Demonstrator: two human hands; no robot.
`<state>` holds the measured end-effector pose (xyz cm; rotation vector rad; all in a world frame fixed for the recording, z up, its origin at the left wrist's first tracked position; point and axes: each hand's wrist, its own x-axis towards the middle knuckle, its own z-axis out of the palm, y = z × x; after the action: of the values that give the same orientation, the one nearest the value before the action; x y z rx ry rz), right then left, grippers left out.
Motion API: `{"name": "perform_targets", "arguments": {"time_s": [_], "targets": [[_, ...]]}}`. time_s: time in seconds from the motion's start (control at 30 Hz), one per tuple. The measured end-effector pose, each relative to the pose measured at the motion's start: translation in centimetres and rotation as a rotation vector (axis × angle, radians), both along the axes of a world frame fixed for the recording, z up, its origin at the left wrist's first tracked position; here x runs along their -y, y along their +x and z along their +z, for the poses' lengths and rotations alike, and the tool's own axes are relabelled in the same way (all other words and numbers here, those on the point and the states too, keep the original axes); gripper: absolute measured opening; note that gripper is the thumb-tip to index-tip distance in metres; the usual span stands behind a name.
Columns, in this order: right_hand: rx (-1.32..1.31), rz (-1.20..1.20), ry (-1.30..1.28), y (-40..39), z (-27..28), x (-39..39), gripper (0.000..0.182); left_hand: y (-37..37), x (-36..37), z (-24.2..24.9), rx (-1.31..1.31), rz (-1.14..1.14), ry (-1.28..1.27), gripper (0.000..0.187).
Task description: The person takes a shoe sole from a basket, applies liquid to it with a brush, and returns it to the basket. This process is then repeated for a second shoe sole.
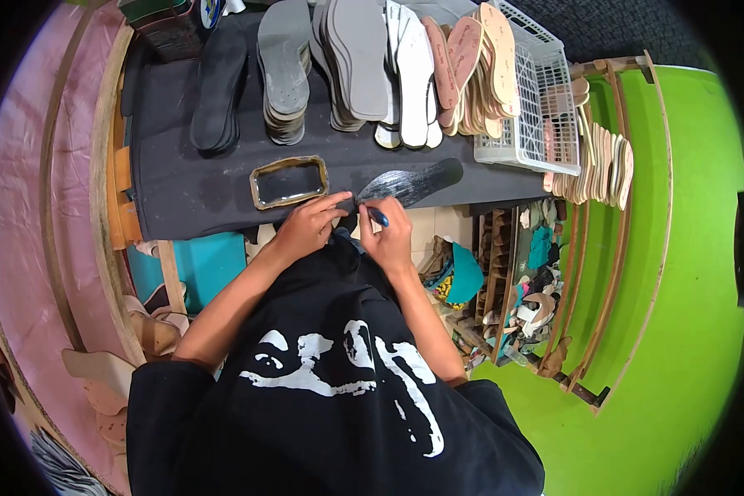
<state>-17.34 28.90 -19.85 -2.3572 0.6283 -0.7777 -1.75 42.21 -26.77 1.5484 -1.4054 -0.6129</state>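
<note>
Near the centre of the frame, my right hand (391,237) is gripping a blue-handled tool (379,217), its tip hidden from view. Just left of it, my left hand (310,225) is resting at the edge of the bench (194,194), and I cannot tell whether its fingers are pinching anything. A black insole (417,183) is lying right of centre, its left part shining. A rectangular tray (255,188) is sitting left of it, while stacked insoles (358,58) are lining the top.
</note>
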Motion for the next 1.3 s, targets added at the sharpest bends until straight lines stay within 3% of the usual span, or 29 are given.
{"name": "perform_targets", "arguments": {"time_s": [0.1, 0.17, 0.27, 0.33, 0.4, 0.47, 0.5, 0.63, 0.67, 0.73, 0.77, 0.87, 1.0, 1.07, 1.2, 1.27, 1.3], "targets": [[0.106, -0.102, 0.155, -0.2, -1.1, 2.7, 0.008, 0.0, -0.3, 0.8, 0.089, -0.008, 0.03, 0.042], [-0.016, -0.375, 0.209, -1.1, -1.2, 6.7, 0.009, -0.2, -0.2, 1.2, 0.123, 0.009, -0.003, 0.045], [-0.006, -0.472, 0.282, -1.2, -0.6, 9.8, 0.01, -0.6, -0.1, 0.7, 0.167, 0.036, -0.009, 0.048], [0.044, -0.254, 0.058, -0.3, -1.3, 9.6, 0.012, -0.8, -0.1, 0.5, 0.206, 0.044, -0.014, 0.049], [-0.011, -0.094, 0.235, 0.9, 0.6, 7.4, 0.012, -1.4, 0.0, 0.4, 0.237, 0.037, -0.014, 0.049], [0.049, 0.059, 0.157, 0.8, -0.3, 7.7, 0.013, -1.7, 0.3, 0.5, 0.327, 0.074, -0.055, 0.05], [0.06, 0.002, 0.275, 0.4, -0.1, 7.9, 0.012, -2.0, 0.3, 0.8, 0.355, 0.084, -0.028, 0.052], [0.17, -0.284, 0.303, -2.7, -1.0, 11.7, 0.008, -3.2, 0.8, 0.9, 0.414, 0.127, 0.038, 0.054], [0.169, -0.289, 0.31, -3.1, -1.0, 11.6, 0.008, -3.5, 0.9, 1.1, 0.42, 0.154, 0.037, 0.055], [0.115, -0.197, -0.004, -3.1, -0.9, 10.6, 0.007, -4.1, 1.4, 0.9, 0.425, 0.173, 0.032, 0.057], [0.123, -0.054, 0.002, -3.0, -1.6, 9.6, 0.009, -4.2, 1.5, 0.7, 0.43, 0.195, 0.057, 0.057], [0.098, 0.249, 0.202, -2.8, -0.9, 6.8, 0.015, -4.9, 1.8, 0.5, 0.466, 0.228, 0.093, 0.057], [0.056, -0.114, 0.565, -5.9, -1.1, 13.2, 0.014, -6.0, 2.4, 0.4, 0.483, 0.327, 0.113, 0.05], [0.235, -0.317, 0.468, -8.3, -3.2, 18.2, 0.015, -6.5, 2.6, 0.2, 0.472, 0.403, 0.131, 0.046], [0.183, -0.421, 0.31, -9.3, -1.5, 20.4, 0.011, -7.6, 3.8, 0.0, 0.485, 0.497, 0.134, 0.043], [0.129, -0.057, -0.122, -7.7, -1.8, 18.2, 0.014, -7.9, 4.3, 0.2, 0.519, 0.533, 0.153, 0.044], [0.087, 0.034, -0.042, -7.1, -1.5, 16.2, 0.015, -7.9, 4.4, 0.2, 0.52, 0.537, 0.156, 0.044]]}}
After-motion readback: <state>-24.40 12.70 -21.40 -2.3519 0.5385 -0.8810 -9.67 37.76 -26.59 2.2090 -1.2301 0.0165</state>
